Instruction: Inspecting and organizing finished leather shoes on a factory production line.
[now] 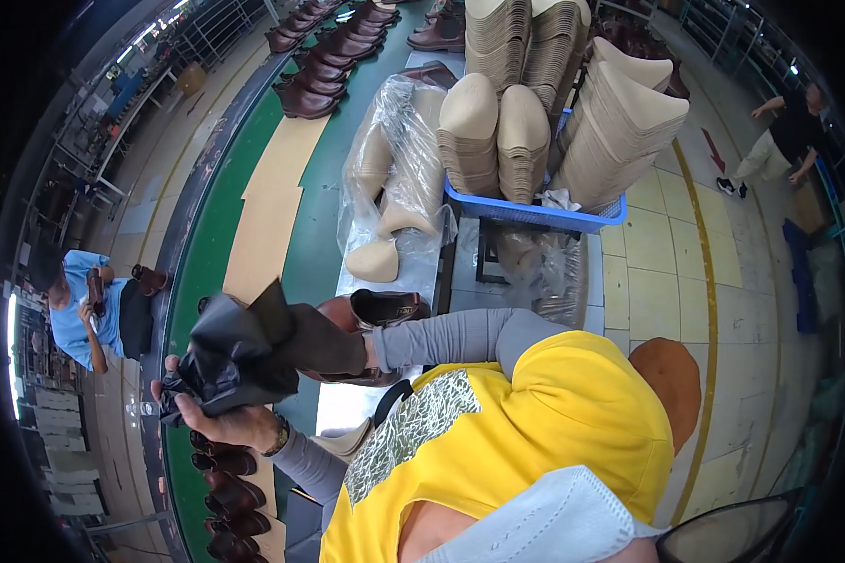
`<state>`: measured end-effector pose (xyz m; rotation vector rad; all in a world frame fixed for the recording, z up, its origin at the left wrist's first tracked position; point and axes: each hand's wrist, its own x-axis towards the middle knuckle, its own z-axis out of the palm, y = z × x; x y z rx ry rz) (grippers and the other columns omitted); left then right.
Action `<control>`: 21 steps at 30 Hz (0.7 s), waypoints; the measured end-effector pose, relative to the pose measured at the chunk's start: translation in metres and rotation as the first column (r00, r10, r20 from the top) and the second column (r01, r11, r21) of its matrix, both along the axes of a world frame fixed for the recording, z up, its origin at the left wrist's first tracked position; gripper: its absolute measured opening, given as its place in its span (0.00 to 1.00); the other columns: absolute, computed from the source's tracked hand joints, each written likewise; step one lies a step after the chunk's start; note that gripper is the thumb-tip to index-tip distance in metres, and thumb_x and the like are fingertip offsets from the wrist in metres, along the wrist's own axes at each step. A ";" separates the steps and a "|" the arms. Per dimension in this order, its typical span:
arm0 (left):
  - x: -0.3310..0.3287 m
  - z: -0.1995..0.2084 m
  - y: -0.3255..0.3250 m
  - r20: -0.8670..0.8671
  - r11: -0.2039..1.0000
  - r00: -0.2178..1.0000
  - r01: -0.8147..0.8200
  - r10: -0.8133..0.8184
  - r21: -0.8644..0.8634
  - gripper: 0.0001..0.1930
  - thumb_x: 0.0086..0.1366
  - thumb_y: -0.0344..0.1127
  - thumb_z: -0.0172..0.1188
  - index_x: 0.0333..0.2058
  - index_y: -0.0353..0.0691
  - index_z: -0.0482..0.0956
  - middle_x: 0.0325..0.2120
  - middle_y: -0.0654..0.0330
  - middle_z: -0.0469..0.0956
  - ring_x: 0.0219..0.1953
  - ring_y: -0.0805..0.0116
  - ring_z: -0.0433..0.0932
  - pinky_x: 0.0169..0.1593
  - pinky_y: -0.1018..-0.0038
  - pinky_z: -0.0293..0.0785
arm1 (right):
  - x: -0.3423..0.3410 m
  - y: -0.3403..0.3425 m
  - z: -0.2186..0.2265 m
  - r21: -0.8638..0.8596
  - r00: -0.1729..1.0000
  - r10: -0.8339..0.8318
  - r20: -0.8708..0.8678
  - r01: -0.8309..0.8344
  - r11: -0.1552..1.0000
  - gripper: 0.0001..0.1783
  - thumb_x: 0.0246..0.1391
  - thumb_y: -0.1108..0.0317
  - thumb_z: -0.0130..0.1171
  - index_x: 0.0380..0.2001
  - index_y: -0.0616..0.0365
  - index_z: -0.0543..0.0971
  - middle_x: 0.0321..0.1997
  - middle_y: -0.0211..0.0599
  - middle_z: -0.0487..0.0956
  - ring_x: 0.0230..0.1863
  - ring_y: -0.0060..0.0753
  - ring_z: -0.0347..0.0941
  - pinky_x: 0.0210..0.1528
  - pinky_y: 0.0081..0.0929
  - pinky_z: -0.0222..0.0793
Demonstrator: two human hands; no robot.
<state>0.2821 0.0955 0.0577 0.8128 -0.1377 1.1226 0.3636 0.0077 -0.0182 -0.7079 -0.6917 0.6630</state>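
Observation:
My left hand (pixel 225 422), with a watch at the wrist, grips a crumpled black sheet (pixel 230 352), thin and shiny in places. Its thumb and fingertips show around the lower edge. From the other side reaches my right arm in a grey sleeve (pixel 441 340). A dark grey-black covering (pixel 324 345) hides my right hand from the wrist on, against the black sheet; I cannot see those fingers. Under my right forearm sits a brown shoe (pixel 385 308), its opening facing up. Another reddish-brown shoe (pixel 336 312) lies partly hidden beside it.
Brown shoes (pixel 310 89) line the green conveyor (pixel 197 281) on tan sheets (pixel 268 220). Beyond my right arm are a loose beige insole-shaped piece (pixel 373 261), a clear plastic bag (pixel 394 150) and a blue crate (pixel 545 216) of stacked pieces. A co-worker (pixel 94 300) handles a shoe; another person (pixel 779 141) stands far right.

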 end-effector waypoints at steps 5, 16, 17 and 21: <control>0.009 0.005 -0.024 -0.029 0.948 0.957 -0.283 0.290 0.146 0.27 0.59 0.38 0.58 0.55 0.45 0.60 0.50 0.51 0.71 0.51 0.52 0.73 0.54 0.53 0.73 | -0.001 -0.038 0.038 -0.017 0.997 -0.048 0.063 0.050 0.999 0.24 0.52 0.75 0.55 0.53 0.64 0.67 0.46 0.35 0.76 0.44 0.27 0.73 0.46 0.30 0.70; 0.018 -0.015 -0.039 -0.139 0.849 0.922 -0.265 0.362 0.457 0.35 0.57 0.40 0.64 0.57 0.42 0.53 0.48 0.44 0.68 0.45 0.49 0.75 0.51 0.56 0.75 | 0.023 -0.045 0.038 -0.100 0.888 0.324 0.327 -0.308 0.946 0.23 0.46 0.70 0.66 0.47 0.59 0.73 0.33 0.32 0.79 0.37 0.26 0.76 0.42 0.26 0.72; 0.018 -0.019 -0.035 -0.165 0.840 0.920 -0.237 0.355 0.487 0.34 0.58 0.42 0.63 0.57 0.41 0.53 0.48 0.44 0.68 0.48 0.50 0.74 0.53 0.57 0.73 | 0.026 -0.051 0.041 -0.174 0.878 0.393 0.273 -0.357 0.918 0.22 0.47 0.71 0.65 0.47 0.59 0.74 0.31 0.30 0.79 0.34 0.21 0.74 0.39 0.23 0.71; 0.028 -0.015 -0.017 -0.269 0.824 0.909 -0.124 0.318 0.554 0.32 0.54 0.47 0.63 0.52 0.34 0.65 0.47 0.54 0.71 0.48 0.66 0.70 0.54 0.71 0.66 | 0.055 -0.064 0.026 0.012 0.708 0.670 -0.223 -0.685 0.728 0.25 0.52 0.67 0.62 0.52 0.65 0.71 0.45 0.35 0.78 0.45 0.27 0.75 0.51 0.28 0.70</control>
